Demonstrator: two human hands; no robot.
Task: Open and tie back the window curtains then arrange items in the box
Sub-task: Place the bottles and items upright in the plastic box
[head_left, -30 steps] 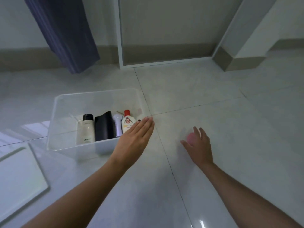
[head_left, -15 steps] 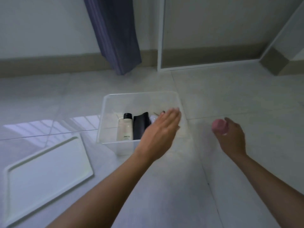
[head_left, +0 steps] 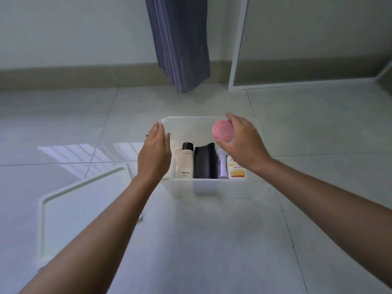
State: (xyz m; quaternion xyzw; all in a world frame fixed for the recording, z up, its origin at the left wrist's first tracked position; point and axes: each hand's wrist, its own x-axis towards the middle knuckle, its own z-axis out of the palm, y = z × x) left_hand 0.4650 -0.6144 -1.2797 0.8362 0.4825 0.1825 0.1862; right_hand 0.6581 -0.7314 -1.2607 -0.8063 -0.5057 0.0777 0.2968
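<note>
A clear plastic box (head_left: 210, 187) stands on the tiled floor in the middle of the view. Inside it, along the near wall, lie a white bottle with a black cap (head_left: 186, 161), a black pouch (head_left: 205, 162), a small white and lilac bottle (head_left: 222, 164) and a white bottle with an orange label (head_left: 236, 169). My right hand (head_left: 244, 143) holds a round pink container (head_left: 223, 131) above the box's right half. My left hand (head_left: 154, 153) hovers flat over the box's left edge, fingers together and holding nothing.
A white lid (head_left: 84, 211) lies flat on the floor to the left of the box. A dark blue curtain (head_left: 180, 43) hangs against the back wall, its hem just above the floor. A white door frame (head_left: 238, 52) stands at the right.
My right hand picked the pink container up off the floor at the right and carried it over the box. My left hand shifted from the box's right side to its left edge. The view turned right.
</note>
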